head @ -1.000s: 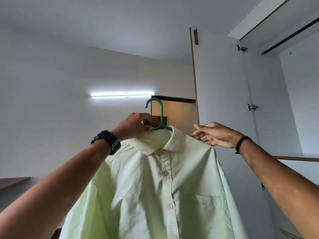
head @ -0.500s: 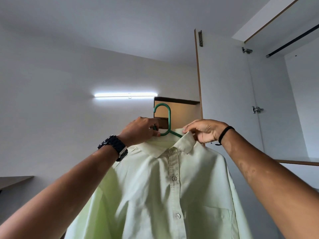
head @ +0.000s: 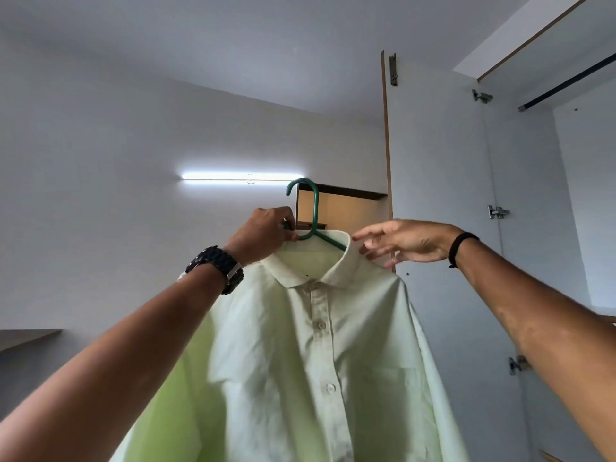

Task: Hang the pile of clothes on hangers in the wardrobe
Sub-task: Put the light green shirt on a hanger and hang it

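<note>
Up high, left hand (head: 266, 231) pinches the green hanger (head: 313, 225) at its neck, just left of the shirt (head: 316, 345) collar, fingers curled round it, presumably to carry the whole weight and keep the hook free and upright for the rail. Shirt's already on the hanger, pale green, buttoned front facing the camera, hanging down between both forearms, collar just below the hook. Right hand (head: 403, 241) sits just right of the collar w/ fingers spread and relaxed, holding nothing, tips at or just off the collar edge; can't tell if touching. Prob. there to square the shoulder so it hangs even. Rail (head: 566, 85) is above and well right of the shirt, inside the open wardrobe; shirt not yet hung.
</note>
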`<action>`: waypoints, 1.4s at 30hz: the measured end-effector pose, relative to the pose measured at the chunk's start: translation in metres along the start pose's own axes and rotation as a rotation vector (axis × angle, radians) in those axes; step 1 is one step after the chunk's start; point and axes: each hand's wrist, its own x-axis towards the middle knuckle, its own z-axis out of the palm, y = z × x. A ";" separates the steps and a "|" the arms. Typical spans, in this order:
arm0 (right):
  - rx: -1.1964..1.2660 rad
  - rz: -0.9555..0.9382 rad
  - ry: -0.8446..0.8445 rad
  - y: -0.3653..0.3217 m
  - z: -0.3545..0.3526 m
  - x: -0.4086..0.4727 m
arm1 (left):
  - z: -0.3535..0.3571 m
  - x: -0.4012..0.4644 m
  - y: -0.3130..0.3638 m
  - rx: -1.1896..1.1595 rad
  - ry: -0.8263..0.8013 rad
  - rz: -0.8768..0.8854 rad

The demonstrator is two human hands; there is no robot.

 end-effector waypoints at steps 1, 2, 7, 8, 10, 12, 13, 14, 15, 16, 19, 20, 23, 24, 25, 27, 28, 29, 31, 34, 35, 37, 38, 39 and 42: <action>-0.079 0.008 0.035 0.004 0.004 -0.001 | 0.001 0.001 0.002 -0.002 0.022 0.019; -0.151 0.006 0.076 0.009 0.008 0.000 | 0.003 0.003 0.005 0.000 0.038 0.044; -0.267 -0.238 0.339 0.017 0.017 -0.002 | 0.010 0.008 0.011 -0.016 0.119 0.131; -0.278 -0.318 0.486 0.020 0.019 -0.001 | 0.010 0.009 0.010 -0.022 0.143 0.117; -0.339 -0.471 0.793 0.023 0.026 0.004 | 0.010 0.012 0.008 -0.037 0.188 0.087; -0.403 -0.539 0.926 0.025 0.033 0.008 | 0.011 0.014 0.008 -0.048 0.214 0.068; -0.379 -0.522 0.875 0.024 0.031 0.007 | 0.012 0.014 0.009 -0.056 0.218 0.071; -0.310 -0.438 0.728 0.020 0.026 0.001 | 0.013 0.013 0.010 -0.063 0.218 0.083; -0.225 -0.316 0.521 0.016 0.020 -0.007 | 0.015 0.013 0.010 -0.067 0.214 0.100; -0.155 -0.196 0.338 0.013 0.012 -0.015 | 0.018 0.012 0.010 -0.062 0.207 0.122; -0.157 -0.152 0.197 0.014 -0.005 -0.018 | 0.028 0.010 0.010 -0.031 0.199 0.151; -0.199 -0.211 0.268 0.013 -0.007 -0.014 | 0.031 0.010 0.010 -0.052 0.216 0.133; -0.383 -0.317 0.514 0.011 -0.007 -0.009 | 0.040 0.001 0.006 -0.241 0.263 0.028; -0.435 -0.352 0.583 0.012 -0.008 -0.009 | 0.043 -0.005 0.001 -0.302 0.254 0.001; -0.460 -0.380 0.636 0.013 -0.011 -0.010 | 0.045 -0.009 -0.004 -0.306 0.226 -0.012; -0.429 -0.421 0.651 0.017 -0.016 -0.013 | 0.047 -0.016 -0.019 -0.158 0.126 -0.021; -0.392 -0.433 0.621 0.018 -0.018 -0.016 | 0.047 -0.016 -0.025 -0.089 0.083 -0.023; -0.328 -0.427 0.554 0.017 -0.018 -0.019 | 0.046 -0.014 -0.029 -0.064 0.068 -0.029; -0.112 -0.324 0.303 0.013 -0.021 -0.026 | 0.042 -0.007 -0.034 -0.044 0.086 -0.055; 0.079 -0.033 -0.037 0.011 -0.031 -0.040 | 0.035 0.005 -0.042 0.021 0.117 -0.103; 0.066 0.008 -0.054 0.012 -0.037 -0.042 | 0.033 0.009 -0.045 0.033 0.118 -0.120; -0.038 -0.031 0.098 0.016 -0.041 -0.040 | 0.032 0.016 -0.047 0.064 0.112 -0.160; -0.162 -0.101 0.241 0.016 -0.038 -0.038 | 0.033 0.019 -0.046 0.088 0.114 -0.181; -0.319 -0.187 0.420 0.017 -0.035 -0.034 | 0.034 0.023 -0.045 0.110 0.123 -0.207; -0.427 -0.322 0.651 0.013 -0.025 -0.028 | 0.040 0.030 -0.041 0.117 0.153 -0.277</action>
